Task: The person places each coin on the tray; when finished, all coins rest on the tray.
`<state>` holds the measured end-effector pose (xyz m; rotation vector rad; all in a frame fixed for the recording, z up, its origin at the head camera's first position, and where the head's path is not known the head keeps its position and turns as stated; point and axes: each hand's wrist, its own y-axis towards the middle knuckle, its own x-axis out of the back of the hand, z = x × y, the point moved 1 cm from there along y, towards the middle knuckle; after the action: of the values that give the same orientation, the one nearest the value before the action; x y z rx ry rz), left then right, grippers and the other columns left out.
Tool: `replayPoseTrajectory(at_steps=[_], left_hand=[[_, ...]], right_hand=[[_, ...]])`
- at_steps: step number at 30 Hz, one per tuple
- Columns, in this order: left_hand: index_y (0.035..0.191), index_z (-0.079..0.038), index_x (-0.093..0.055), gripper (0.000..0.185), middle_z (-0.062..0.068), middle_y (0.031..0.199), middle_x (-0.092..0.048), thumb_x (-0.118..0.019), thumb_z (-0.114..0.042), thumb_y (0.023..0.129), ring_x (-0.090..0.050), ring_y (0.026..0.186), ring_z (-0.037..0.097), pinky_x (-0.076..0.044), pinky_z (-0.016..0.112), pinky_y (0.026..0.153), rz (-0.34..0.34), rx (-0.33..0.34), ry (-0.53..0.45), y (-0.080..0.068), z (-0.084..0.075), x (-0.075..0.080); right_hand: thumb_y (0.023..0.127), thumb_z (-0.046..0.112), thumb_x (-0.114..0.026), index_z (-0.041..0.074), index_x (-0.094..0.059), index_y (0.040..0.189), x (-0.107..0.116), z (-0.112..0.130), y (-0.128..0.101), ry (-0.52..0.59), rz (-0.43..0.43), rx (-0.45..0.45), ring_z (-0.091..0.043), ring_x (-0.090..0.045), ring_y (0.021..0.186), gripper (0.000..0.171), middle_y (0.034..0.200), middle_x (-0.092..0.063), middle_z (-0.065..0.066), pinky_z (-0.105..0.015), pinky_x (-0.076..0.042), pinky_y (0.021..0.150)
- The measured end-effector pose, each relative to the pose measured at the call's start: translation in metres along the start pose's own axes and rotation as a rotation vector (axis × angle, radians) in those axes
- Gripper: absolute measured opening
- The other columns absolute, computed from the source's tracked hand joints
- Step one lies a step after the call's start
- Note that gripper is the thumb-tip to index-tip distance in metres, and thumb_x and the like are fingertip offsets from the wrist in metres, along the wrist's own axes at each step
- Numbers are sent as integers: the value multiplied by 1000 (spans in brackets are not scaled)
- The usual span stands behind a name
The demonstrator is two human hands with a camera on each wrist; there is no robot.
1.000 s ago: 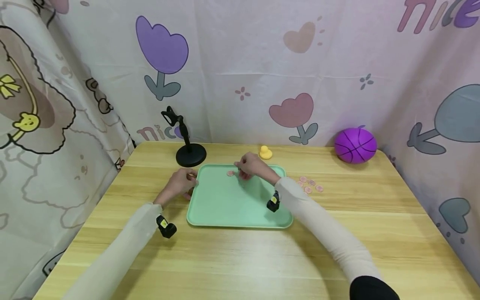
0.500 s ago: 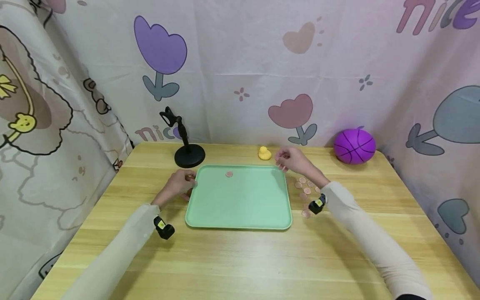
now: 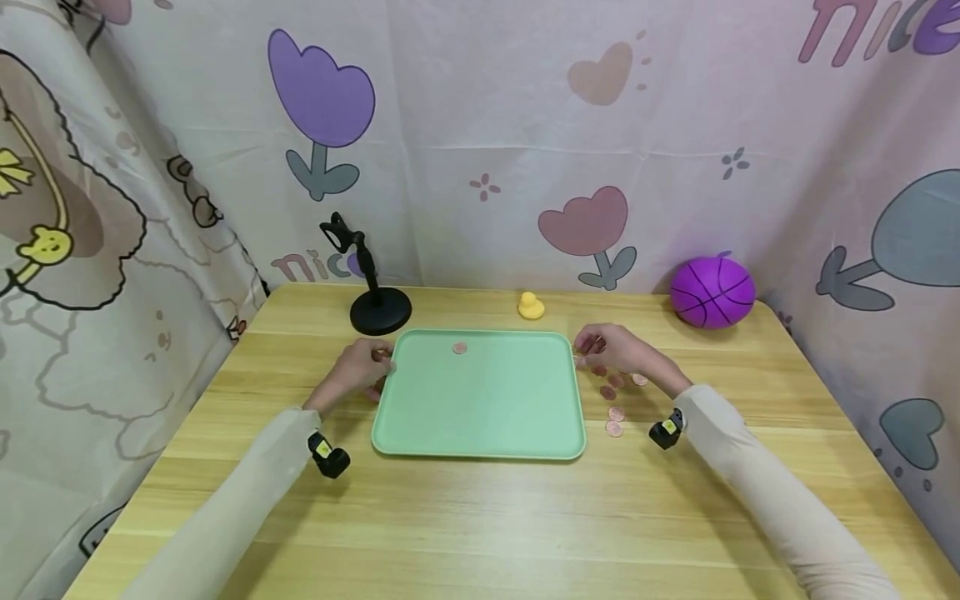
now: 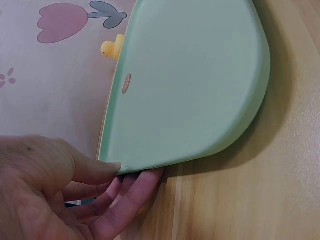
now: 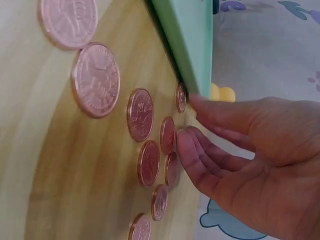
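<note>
A pale green tray lies on the table, with one copper coin near its far edge. My left hand holds the tray's left side. In the left wrist view the thumb presses on the rim and the fingers curl underneath. Several more copper coins lie loose beside the tray's right side. Over the far ones hovers my right hand, its thumb and fingers apart with nothing between them. Its thumb tip overlaps the tray's corner in the right wrist view, and a coin lies just below that tip.
A yellow rubber duck sits behind the tray. At the back left stands a small black stand with a round base. A purple ball rests at the back right corner of the wooden table, before a printed curtain.
My right hand has moved from over the tray, past its far right corner, to the loose coins. The left hand stays at the tray's left edge; the coin on the tray remains in place.
</note>
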<state>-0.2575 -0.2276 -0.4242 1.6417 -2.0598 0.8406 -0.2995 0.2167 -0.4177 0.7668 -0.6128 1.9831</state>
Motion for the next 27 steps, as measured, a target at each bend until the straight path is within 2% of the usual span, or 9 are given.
replayPoseTrajectory(at_steps=[7,17,22,27], left_hand=[[138,9,-58,35,26,112,-66,-56,-4,105,-70,84,25,-66,35,61,9,20,18,-1,1,-1],[134,10,-60,32,25,108,-68,-56,-1,104,-70,79,23,-66,36,60,10,2,-2,0,-3,-1],[136,10,-59,34,25,108,-68,-57,-2,104,-71,80,24,-66,36,60,11,7,5,1,-3,0],[138,10,-59,36,27,111,-67,-57,-2,104,-71,82,25,-66,35,60,3,18,1,1,-2,0]], right_hand=[[94,-1,-74,-3,-68,108,-10,-3,1,-15,-21,39,-20,-58,75,15,95,-63,-15,-27,-52,69],[97,-1,-71,-3,-63,97,-7,1,2,-23,-34,-46,-19,-60,68,8,84,-64,-11,-25,-52,64],[98,-2,-66,-3,-67,94,4,6,1,-27,-113,-54,-22,-61,74,5,85,-67,-14,-23,-50,63],[100,0,-64,-6,-72,105,8,13,2,55,-171,-52,-26,-67,83,12,93,-72,-18,-29,-58,70]])
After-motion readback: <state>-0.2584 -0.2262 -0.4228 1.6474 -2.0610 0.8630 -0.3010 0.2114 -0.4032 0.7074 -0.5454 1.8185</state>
